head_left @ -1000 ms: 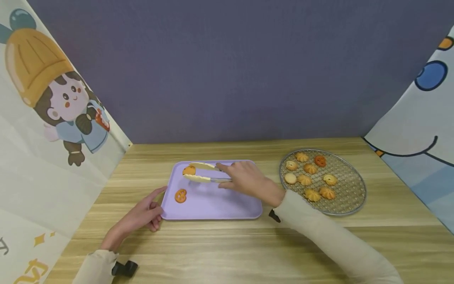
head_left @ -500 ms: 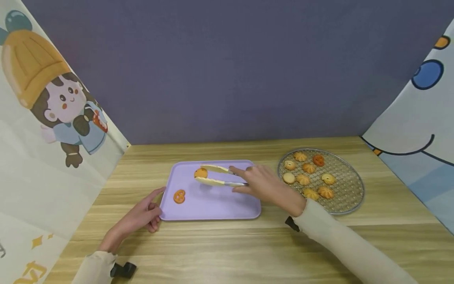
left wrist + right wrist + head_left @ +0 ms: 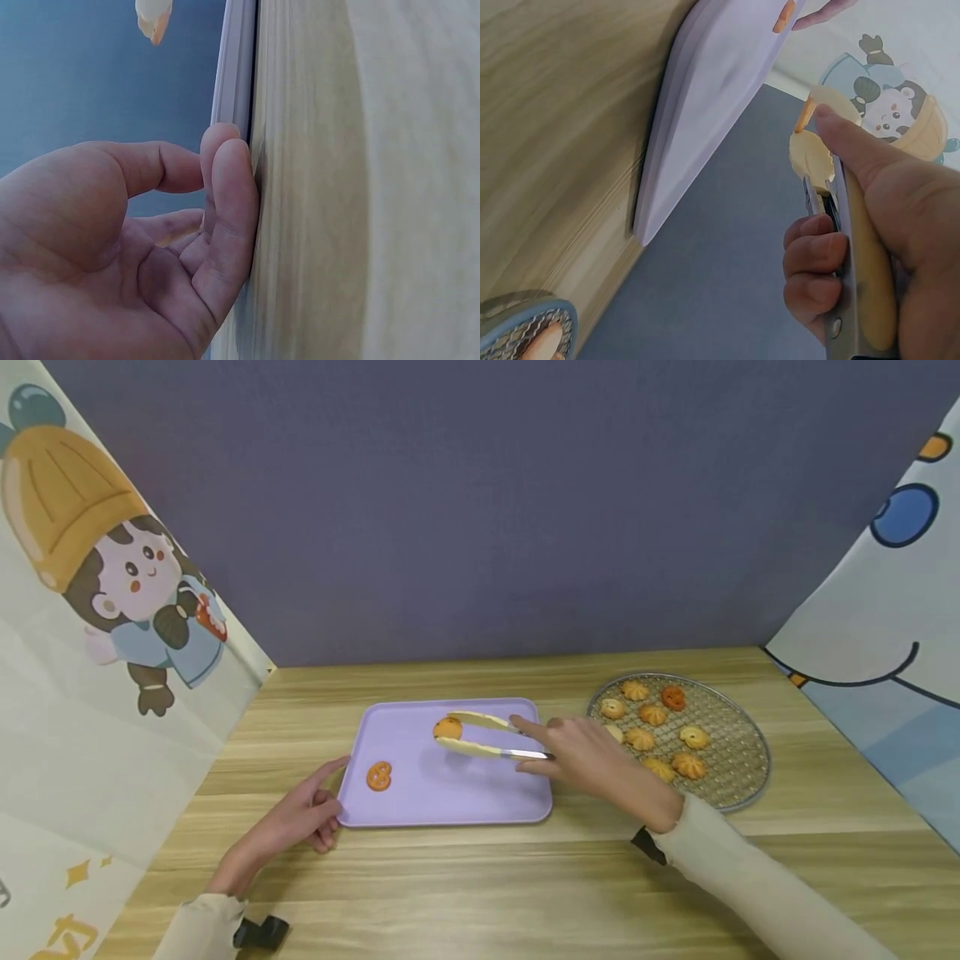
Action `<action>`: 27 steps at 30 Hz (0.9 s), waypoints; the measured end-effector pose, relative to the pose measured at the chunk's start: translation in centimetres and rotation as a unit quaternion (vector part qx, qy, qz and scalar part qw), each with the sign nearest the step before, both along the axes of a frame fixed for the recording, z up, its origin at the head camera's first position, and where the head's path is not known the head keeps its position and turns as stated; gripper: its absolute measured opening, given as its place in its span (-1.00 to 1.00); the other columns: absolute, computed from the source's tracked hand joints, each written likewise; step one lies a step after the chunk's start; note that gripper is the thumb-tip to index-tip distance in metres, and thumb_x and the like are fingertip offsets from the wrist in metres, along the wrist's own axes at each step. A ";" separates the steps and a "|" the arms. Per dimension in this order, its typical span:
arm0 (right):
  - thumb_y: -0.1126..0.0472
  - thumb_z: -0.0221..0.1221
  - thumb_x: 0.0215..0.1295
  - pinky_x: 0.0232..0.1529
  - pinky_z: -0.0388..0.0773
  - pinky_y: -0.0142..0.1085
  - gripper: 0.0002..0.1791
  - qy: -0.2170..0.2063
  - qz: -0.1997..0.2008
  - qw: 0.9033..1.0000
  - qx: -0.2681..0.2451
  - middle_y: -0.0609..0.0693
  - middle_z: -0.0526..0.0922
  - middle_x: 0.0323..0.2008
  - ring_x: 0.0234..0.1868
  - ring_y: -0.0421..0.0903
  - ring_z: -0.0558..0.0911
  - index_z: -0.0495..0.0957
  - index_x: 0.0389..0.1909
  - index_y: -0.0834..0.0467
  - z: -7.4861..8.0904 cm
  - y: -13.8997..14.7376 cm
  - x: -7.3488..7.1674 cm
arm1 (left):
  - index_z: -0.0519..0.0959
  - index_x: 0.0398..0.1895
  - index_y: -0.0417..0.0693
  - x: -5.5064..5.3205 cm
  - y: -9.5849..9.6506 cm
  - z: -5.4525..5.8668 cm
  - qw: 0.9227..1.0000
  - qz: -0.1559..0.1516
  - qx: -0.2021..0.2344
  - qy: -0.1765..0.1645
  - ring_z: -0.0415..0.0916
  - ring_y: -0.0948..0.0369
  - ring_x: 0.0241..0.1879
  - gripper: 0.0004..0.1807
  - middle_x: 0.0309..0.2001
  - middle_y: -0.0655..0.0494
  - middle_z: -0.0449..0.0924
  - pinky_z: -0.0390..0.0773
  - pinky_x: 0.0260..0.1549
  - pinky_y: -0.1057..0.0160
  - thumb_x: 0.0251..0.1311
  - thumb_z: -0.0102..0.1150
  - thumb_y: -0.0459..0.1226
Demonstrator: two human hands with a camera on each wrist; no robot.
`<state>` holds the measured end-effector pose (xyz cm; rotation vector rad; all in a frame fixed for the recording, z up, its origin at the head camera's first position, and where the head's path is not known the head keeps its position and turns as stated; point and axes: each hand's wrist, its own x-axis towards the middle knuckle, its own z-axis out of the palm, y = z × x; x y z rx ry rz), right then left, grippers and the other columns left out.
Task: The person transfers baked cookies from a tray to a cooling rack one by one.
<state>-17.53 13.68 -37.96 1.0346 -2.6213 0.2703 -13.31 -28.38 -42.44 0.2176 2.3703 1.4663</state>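
In the head view my right hand (image 3: 592, 760) grips metal tongs (image 3: 517, 753) with cream-coloured tips. Between those tips is a round golden cookie (image 3: 448, 728) with dark specks, above the lilac tray (image 3: 457, 802). The right wrist view shows the fingers wrapped around the handles and the thumb stretched along one arm of the tongs. My left hand (image 3: 300, 814) holds the tray's near left corner, its thumb at the rim and other fingers curled below. A pretzel-shaped cookie (image 3: 379, 776) lies on the tray's left part.
At the right of the wooden table (image 3: 480, 885) stands a round wire-mesh rack (image 3: 738, 760) carrying several cookies, partly behind my right hand. A dark blue-grey panel (image 3: 480, 527) rises along the back, with printed panels on both sides.
My right hand has moved right across the tray, carrying the cookie in the tongs away from the pretzel-shaped one. The left hand stays at the tray corner.
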 end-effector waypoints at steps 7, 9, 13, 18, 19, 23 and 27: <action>-0.22 0.31 0.18 -0.81 0.15 -0.51 -0.29 0.009 -0.009 1.000 0.000 -0.13 0.42 -0.68 -0.76 -0.30 0.22 0.52 0.30 0.03 0.0 0.9 0.6 | -0.11 0.60 -0.06 0.1 -0.1 -0.1 1.000 0.006 -0.001 -0.003 0.50 0.17 -0.62 -0.19 -0.51 -0.09 0.47 0.70 -0.63 0.12 0.33 -0.04 -0.46; -0.22 0.31 0.18 -0.82 0.14 -0.51 -0.29 0.012 -0.011 1.000 0.000 -0.12 0.43 -0.66 -0.76 -0.30 0.21 0.52 0.30 0.02 0.0 1.3 0.9 | -0.11 0.60 -0.08 0.0 -0.1 -0.1 1.000 0.004 0.000 0.000 0.49 0.17 -0.62 -0.18 -0.51 -0.09 0.46 0.70 -0.64 0.12 0.33 -0.04 -0.46; -0.23 0.30 0.19 -0.79 0.17 -0.50 -0.29 0.018 -0.015 1.000 -0.002 -0.10 0.46 -0.64 -0.75 -0.31 0.22 0.52 0.30 0.03 0.0 2.3 1.4 | -0.13 0.59 -0.10 0.0 -0.1 -0.2 1.000 0.000 0.004 0.005 0.49 0.16 -0.63 -0.17 -0.52 -0.09 0.46 0.69 -0.66 0.09 0.32 -0.03 -0.46; -0.27 0.28 0.18 -0.79 0.21 -0.48 -0.27 0.009 -0.039 0.999 0.003 -0.09 0.48 -0.61 -0.73 -0.29 0.25 0.49 0.34 -0.03 0.3 3.3 2.1 | -0.11 0.59 -0.09 0.1 -0.2 -0.1 1.000 0.001 -0.004 0.004 0.50 0.17 -0.62 -0.19 -0.50 -0.09 0.47 0.70 -0.64 0.10 0.34 -0.03 -0.45; -0.27 0.29 0.18 -0.80 0.20 -0.48 -0.26 0.009 -0.042 0.999 0.003 -0.08 0.49 -0.60 -0.73 -0.29 0.25 0.49 0.34 -0.04 0.4 3.4 2.2 | -0.10 0.59 -0.08 0.1 -0.2 -0.1 1.000 0.000 -0.008 0.005 0.50 0.17 -0.62 -0.20 -0.50 -0.10 0.47 0.70 -0.64 0.10 0.34 -0.03 -0.44; -0.21 0.32 0.17 -0.78 0.21 -0.50 -0.27 0.022 -0.031 0.999 -0.006 -0.06 0.55 -0.57 -0.74 -0.33 0.24 0.49 0.34 -0.01 0.4 4.2 2.4 | -0.10 0.59 -0.10 0.1 -0.3 0.0 1.000 -0.006 -0.010 0.009 0.50 0.17 -0.61 -0.21 -0.49 -0.10 0.47 0.71 -0.63 0.09 0.35 -0.03 -0.44; -0.16 0.35 0.17 -0.78 0.17 -0.52 -0.29 0.042 -0.030 0.999 -0.006 -0.05 0.54 -0.59 -0.74 -0.35 0.23 0.49 0.33 0.01 0.4 5.1 2.8 | -0.09 0.59 -0.09 0.1 -0.3 0.1 1.000 -0.004 -0.011 0.008 0.51 0.18 -0.61 -0.21 -0.49 -0.10 0.48 0.71 -0.63 0.10 0.35 -0.03 -0.44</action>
